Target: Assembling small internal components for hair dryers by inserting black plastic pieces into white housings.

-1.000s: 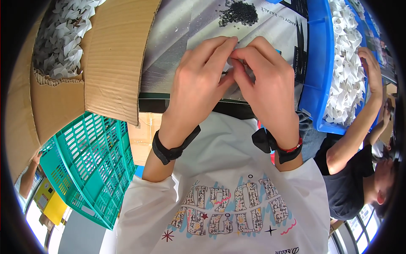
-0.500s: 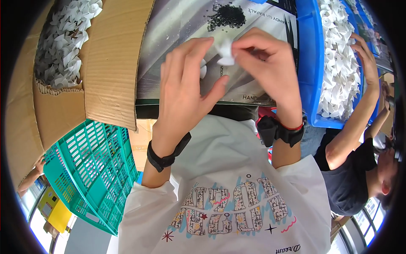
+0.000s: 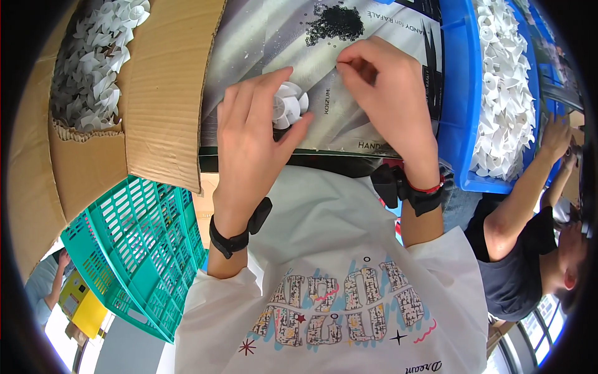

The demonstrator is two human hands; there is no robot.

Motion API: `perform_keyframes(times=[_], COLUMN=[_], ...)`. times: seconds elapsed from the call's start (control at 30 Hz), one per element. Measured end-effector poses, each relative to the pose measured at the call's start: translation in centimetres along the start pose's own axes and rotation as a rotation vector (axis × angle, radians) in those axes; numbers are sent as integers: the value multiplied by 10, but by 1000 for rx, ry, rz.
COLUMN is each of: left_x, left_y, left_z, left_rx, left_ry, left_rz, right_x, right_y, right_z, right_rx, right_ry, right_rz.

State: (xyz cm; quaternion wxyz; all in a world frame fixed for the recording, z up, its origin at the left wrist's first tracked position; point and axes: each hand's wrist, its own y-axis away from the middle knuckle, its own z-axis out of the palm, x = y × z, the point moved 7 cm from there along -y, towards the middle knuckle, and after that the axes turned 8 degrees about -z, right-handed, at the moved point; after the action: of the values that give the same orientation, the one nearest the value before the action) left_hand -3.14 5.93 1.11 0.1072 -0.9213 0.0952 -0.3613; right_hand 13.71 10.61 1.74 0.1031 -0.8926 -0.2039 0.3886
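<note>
My left hand [image 3: 249,121] curved loosely open around the white finned piece [image 3: 288,112], nearer me than the black rings [image 3: 336,23], while my right hand [image 3: 389,90] pinched closed near them, on what I could not tell, so handling this piece seemed the step, next requiring careful fingertips.

Hands [image 3: 248,121] apart, wht rotor [image 3: 288,113] nr L, blk rings [image 3: 339,23]
</note>
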Motion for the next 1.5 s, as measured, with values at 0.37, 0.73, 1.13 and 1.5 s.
perform_keyframes(times=[0.37, 0.73, 1.13, 1.5], left_x=[3, 19, 14, 19], left_y=[0, -7, -4, -1], left_z=[6, 12, 17, 23], left_rx=[51, 55, 3, -23], left_ry=[-29, 94, 209, 150], left_rz=[6, -14, -6, 29], right_x=[-13, -40, -23, -20], right_y=[8, 19, 31, 37], right_z=[2, 23, 21, 21], right_rx=[-127, -38, -17, -1], right_ry=[16, -501, -554, -564], right_rz=[45, 29, 101, 107])
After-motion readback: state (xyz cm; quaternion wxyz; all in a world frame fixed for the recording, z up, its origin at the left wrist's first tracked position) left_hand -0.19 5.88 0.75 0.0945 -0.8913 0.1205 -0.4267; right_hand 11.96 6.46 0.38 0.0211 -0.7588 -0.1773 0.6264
